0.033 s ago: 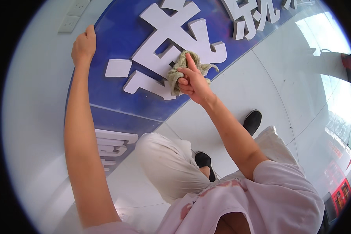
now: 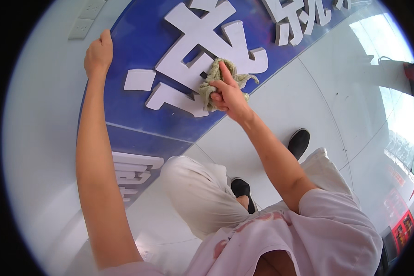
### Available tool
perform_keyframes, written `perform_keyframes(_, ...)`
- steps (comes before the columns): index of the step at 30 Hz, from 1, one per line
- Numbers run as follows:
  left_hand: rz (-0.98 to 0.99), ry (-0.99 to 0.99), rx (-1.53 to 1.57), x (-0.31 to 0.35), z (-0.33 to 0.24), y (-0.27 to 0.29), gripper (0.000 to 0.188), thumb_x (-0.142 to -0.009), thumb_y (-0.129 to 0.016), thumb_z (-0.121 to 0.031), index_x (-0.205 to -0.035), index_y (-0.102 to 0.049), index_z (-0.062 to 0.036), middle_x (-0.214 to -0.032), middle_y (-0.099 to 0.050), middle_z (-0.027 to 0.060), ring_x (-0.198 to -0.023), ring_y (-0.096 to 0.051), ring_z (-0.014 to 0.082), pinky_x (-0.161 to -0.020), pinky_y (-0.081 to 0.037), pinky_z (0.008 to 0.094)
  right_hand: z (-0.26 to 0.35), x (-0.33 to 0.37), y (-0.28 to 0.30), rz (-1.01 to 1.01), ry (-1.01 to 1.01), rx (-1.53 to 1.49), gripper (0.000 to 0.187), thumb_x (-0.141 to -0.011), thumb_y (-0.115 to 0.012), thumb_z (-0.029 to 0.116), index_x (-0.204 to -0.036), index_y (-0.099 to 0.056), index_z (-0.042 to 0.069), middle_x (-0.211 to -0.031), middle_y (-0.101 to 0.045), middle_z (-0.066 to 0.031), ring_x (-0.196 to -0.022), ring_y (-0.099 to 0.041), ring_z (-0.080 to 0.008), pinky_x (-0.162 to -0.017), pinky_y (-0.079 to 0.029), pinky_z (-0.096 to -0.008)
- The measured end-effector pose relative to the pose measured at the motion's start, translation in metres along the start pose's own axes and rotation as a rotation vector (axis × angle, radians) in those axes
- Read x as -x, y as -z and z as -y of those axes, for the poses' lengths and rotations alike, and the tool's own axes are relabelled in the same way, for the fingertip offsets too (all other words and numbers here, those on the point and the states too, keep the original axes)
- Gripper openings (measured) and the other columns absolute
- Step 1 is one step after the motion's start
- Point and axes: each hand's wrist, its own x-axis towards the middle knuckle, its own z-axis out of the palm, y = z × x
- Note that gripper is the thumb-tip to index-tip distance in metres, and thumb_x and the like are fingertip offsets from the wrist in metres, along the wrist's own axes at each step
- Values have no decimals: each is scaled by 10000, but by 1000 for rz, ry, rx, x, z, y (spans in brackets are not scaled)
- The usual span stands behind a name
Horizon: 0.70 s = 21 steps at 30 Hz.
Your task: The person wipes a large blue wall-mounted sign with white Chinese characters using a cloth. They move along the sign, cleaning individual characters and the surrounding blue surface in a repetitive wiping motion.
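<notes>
My right hand presses a crumpled greenish-grey cloth onto a large raised white character on a blue sign board. The index finger is stretched out along the cloth while the other fingers curl into it. At the board's left edge, my left hand is closed around the rim, its fingertips hidden. A separate white stroke of the raised lettering lies between my two hands. Part of the lettering under the cloth is covered from sight.
Two white wall sockets sit at the upper left. More raised white letters run along the board's far end, smaller ones near my knee. Glossy pale floor tiles lie right of the board; my dark shoes stand there.
</notes>
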Motion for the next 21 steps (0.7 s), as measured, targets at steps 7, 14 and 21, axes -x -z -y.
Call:
perform_keyframes(7, 22, -18, 2, -5, 5, 0, 654, -898, -291, -519, -935, -708, -16, -990, -694, 202, -966, -633, 398, -861, -488, 428, -13, -20, 66, -190, 452, 1270, 641, -893, -469, 262, -1501, -280, 336, -770, -655, -197, -734, -634, -413, -699, -498, -491)
perform_keyframes(14, 46, 6, 7, 1, -2, 2, 661, -901, -285, -517, -941, -709, -12, -971, -695, 201, -943, -633, 388, -855, -486, 424, -43, -8, 87, -367, 418, 1162, 515, -919, -472, 225, -1423, -385, 282, -690, -630, -170, -651, -623, -396, -651, -486, -501)
perform_keyframes(21, 19, -25, -9, -1, 6, 0, 651, -899, -281, -515, -940, -706, -23, -970, -697, 192, -938, -634, 380, -851, -485, 424, -59, 2, 32, -164, 695, 873, 371, -946, -539, 130, -1311, -540, 199, -656, -611, -128, -549, -599, -314, -562, -486, -402)
